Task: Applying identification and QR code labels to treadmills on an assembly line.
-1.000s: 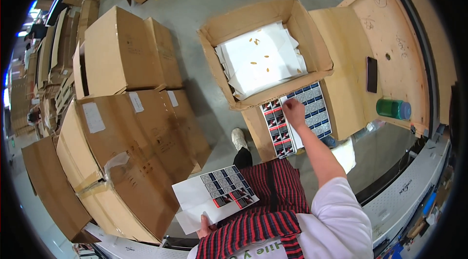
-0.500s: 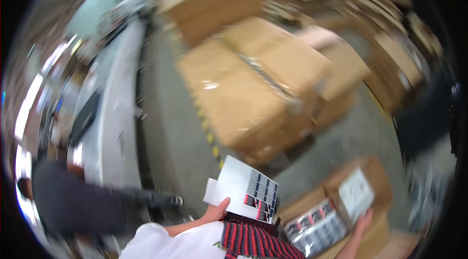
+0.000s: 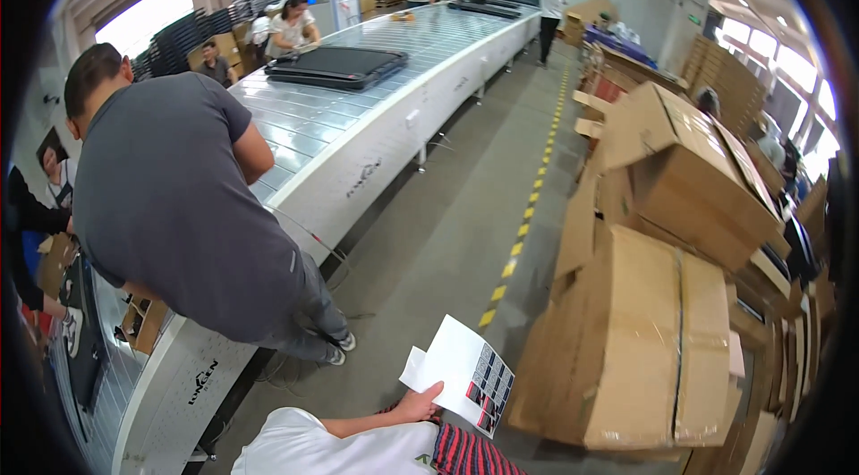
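My left hand (image 3: 417, 404) is closed on white printed sheets (image 3: 454, 357), thumb on top, in front of my striped clothing at the lower middle. The stack carries dark blocks and red-edged pictures along its right side. A smaller white piece juts out at its left. My right hand is out of the picture. Closest to the sheets on the right stands a large taped cardboard box (image 3: 640, 341).
A long white conveyor (image 3: 358, 180) runs away at the left, bearing black flat panels (image 3: 335, 66). A co-worker in a grey shirt (image 3: 183, 198) leans over its near end. Yellow-black floor tape (image 3: 519, 247) borders stacked cartons (image 3: 689, 166) on the right. Other people work farther off.
The view has swung left toward the conveyor. My right hand, earlier at a white sheet in an open carton, has left the picture. My left hand still holds the sheets.
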`<state>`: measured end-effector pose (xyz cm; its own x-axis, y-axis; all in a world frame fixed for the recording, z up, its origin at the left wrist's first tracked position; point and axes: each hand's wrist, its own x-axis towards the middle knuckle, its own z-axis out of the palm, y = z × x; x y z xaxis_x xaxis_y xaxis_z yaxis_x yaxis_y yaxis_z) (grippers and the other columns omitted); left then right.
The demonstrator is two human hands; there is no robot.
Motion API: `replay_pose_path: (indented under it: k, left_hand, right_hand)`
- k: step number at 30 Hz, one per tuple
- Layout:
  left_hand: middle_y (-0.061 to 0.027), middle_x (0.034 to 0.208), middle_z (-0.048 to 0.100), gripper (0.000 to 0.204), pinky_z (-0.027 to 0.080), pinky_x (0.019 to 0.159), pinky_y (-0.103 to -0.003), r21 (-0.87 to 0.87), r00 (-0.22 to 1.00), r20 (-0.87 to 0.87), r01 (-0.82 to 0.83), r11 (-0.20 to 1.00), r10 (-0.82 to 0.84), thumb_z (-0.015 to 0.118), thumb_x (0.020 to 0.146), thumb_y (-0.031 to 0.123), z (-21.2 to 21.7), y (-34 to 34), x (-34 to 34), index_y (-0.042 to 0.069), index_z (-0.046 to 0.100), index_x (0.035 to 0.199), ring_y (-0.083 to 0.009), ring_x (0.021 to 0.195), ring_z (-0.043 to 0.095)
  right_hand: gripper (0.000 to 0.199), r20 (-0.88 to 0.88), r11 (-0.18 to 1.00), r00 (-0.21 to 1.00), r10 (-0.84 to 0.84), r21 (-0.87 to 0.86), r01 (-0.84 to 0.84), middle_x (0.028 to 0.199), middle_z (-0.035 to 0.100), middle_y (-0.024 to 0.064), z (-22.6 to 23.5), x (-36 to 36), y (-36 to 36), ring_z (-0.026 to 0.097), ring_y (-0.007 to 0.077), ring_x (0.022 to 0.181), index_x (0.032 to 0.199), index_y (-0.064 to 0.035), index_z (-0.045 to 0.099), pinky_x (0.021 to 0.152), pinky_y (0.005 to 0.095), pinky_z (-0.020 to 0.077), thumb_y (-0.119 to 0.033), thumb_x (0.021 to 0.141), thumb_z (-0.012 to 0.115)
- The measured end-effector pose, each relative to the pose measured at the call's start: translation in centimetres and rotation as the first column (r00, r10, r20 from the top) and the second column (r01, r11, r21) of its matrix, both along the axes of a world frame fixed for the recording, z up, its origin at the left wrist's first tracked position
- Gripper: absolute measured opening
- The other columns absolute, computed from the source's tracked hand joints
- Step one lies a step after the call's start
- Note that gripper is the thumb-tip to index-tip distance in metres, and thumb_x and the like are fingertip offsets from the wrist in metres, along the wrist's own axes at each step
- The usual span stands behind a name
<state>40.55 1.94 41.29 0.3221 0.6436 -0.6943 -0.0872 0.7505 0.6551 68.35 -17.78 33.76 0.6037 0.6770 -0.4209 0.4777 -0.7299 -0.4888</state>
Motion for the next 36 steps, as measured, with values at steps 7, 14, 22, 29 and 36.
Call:
replay_pose_path:
  k: [7, 14, 22, 29, 36]
  left_hand:
    - [0.0030, 0.065, 0.043, 0.020, 0.026, 0.040, -0.018, 0.150, 0.947, 0.133, -0.312, 0.938, 0.293, 0.053, 0.085, 0.029, 2.3, 16.7, -2.8, 0.012, 0.048, 0.092, -0.0054, 0.048, 0.035]
    - [0.0019, 0.072, 0.046, 0.027, 0.027, 0.040, -0.018, 0.378, 0.876, 0.195, -0.483, 0.790, 0.442, 0.058, 0.082, 0.026, 7.2, 31.2, -1.8, 0.008, 0.047, 0.100, -0.0050, 0.048, 0.035]
    - [-0.0025, 0.090, 0.054, 0.034, 0.038, 0.052, -0.020, 0.479, 0.810, 0.298, -0.585, 0.655, 0.505, 0.055, 0.082, 0.017, 9.7, 46.2, 0.6, 0.005, 0.044, 0.112, -0.0079, 0.071, 0.051]
    - [-0.0018, 0.089, 0.055, 0.035, 0.037, 0.053, -0.021, 0.523, 0.808, 0.267, -0.579, 0.625, 0.525, 0.054, 0.081, 0.014, 11.1, 59.2, 2.6, 0.005, 0.045, 0.113, -0.0080, 0.071, 0.051]
    - [-0.0049, 0.101, 0.055, 0.037, 0.046, 0.074, -0.028, 0.552, 0.862, 0.391, -0.500, 0.667, 0.323, 0.056, 0.078, 0.011, 10.2, 74.4, 3.5, 0.002, 0.046, 0.113, -0.0148, 0.091, 0.054]
  right_hand:
    - [0.029, -0.269, 0.726, 0.745, 0.610, -0.187, -0.662, 0.095, 0.059, 0.0169, -4.6, -3.0, 20.7, 0.056, 0.0299, 0.089, 0.096, -0.0029, 0.059, 0.076, 0.0373, 0.0439, -0.025, 0.077, 0.055]
    - [0.038, -0.368, 0.625, 0.587, 0.721, -0.021, -0.780, 0.101, 0.058, 0.0179, -8.5, -2.9, 36.8, 0.056, 0.0313, 0.094, 0.103, -0.0049, 0.057, 0.081, 0.0373, 0.0441, -0.032, 0.077, 0.055]
    - [0.051, -0.075, 0.508, 0.513, 0.855, -0.072, -0.858, 0.102, 0.056, 0.0239, -3.5, 5.3, 62.6, 0.055, 0.0320, 0.097, 0.107, 0.0014, 0.053, 0.081, 0.0378, 0.0440, -0.040, 0.076, 0.055]
    - [0.030, -0.654, 0.291, 0.222, 0.724, -0.002, -0.957, 0.090, 0.061, 0.0078, -5.1, 8.8, 75.4, 0.056, 0.0181, 0.083, 0.101, -0.0010, 0.058, 0.074, 0.0323, 0.0448, -0.024, 0.081, 0.055]
    - [0.022, -0.331, 0.562, 0.554, 0.764, 0.764, -0.317, 0.093, 0.060, 0.0038, 12.2, 5.2, 99.9, 0.054, 0.0112, 0.086, 0.097, 0.0009, 0.057, 0.078, 0.0268, 0.0432, -0.009, 0.077, 0.058]
